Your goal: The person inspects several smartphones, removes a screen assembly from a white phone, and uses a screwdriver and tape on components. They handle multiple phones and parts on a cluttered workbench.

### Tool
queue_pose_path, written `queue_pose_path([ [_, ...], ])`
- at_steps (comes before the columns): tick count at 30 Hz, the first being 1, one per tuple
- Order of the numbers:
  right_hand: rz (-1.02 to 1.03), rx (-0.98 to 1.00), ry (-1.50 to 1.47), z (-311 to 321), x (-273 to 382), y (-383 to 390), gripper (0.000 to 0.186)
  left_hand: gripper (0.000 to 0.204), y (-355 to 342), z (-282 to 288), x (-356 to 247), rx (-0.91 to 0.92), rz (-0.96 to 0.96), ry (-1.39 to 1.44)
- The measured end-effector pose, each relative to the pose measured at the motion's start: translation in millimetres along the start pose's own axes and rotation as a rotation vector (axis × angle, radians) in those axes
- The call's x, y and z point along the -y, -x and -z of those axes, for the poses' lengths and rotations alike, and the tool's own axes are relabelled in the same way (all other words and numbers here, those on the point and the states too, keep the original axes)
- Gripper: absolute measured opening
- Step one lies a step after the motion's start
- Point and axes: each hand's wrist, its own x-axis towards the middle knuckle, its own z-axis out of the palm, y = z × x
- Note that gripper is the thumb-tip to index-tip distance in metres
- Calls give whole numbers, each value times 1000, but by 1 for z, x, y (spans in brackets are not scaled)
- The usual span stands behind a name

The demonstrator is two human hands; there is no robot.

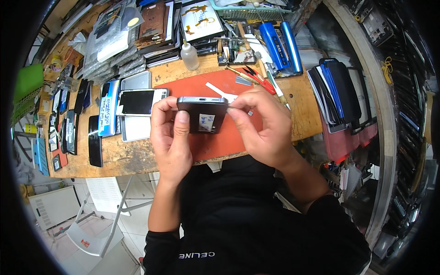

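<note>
A dark smartphone (pixel 200 117) is held above the red mat, tilted so that its bottom edge with the charging port faces up. On its back sits a white handwritten label (pixel 206 122). My left hand (pixel 172 142) grips the phone along its left side, thumb across the back. At the phone's right edge, my right hand (pixel 266 128) has thumb and forefinger pinched together. Whatever lies between those fingertips is too small or hidden to make out. Behind the phone, a white strip (pixel 217 90) lies on the red mat (pixel 192 83).
On the left of the wooden bench (pixel 123 160) are an opened white tablet-like device (pixel 138 102), a metal tray (pixel 134 133) and a black phone (pixel 95 140). Toward the back stand a dropper bottle (pixel 189 56), red-handled pliers (pixel 263 83) and blue cylindrical tools (pixel 275 46).
</note>
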Motion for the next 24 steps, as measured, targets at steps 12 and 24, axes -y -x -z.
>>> queue_pose_path([
  [12, -27, 148, 33, -3, -3, -3, 13, 29, -25, 10, -23, 245, -671, -874],
  [24, -45, 163, 106, -12, -11, 30, 13, 36, -28, -11, -26, 200, -572, -897],
])
